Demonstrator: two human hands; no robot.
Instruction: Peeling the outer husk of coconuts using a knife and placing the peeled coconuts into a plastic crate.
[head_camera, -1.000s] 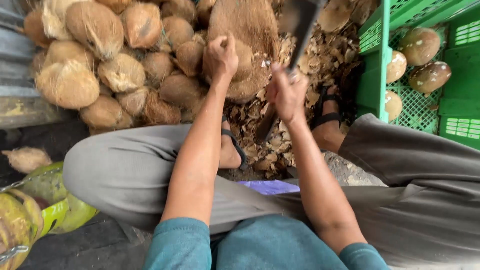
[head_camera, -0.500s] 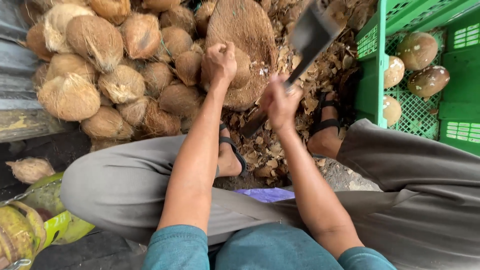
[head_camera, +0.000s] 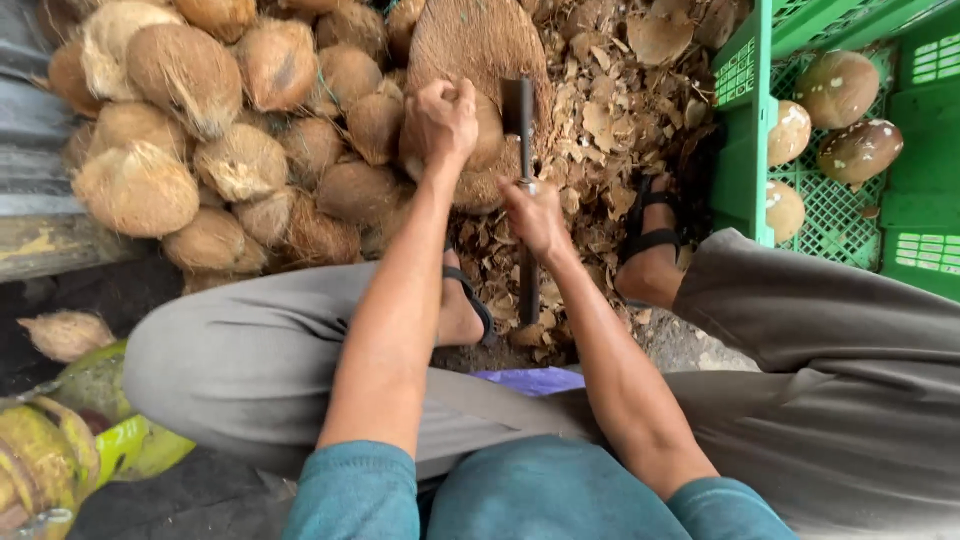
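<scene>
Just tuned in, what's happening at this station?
A seated person is husking coconuts. The left hand steadies a husked coconut on a large upright husk, while the right hand grips a cleaver with its blade against the nut. Unpeeled coconuts are piled left; cleaned ones sit in a green crate.

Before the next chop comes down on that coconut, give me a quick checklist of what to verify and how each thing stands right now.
1. Left hand grips the coconut: ok.
2. Right hand closed on the cleaver handle: ok.
3. Left fingers clear of the blade: not ok, the blade stands right beside them.
4. Sandalled feet away from the chopping spot: cannot tell, they sit close below it.
5. Coconut steady on the husk litter: cannot tell.
6. Green crate within reach on the right: ok.
</scene>
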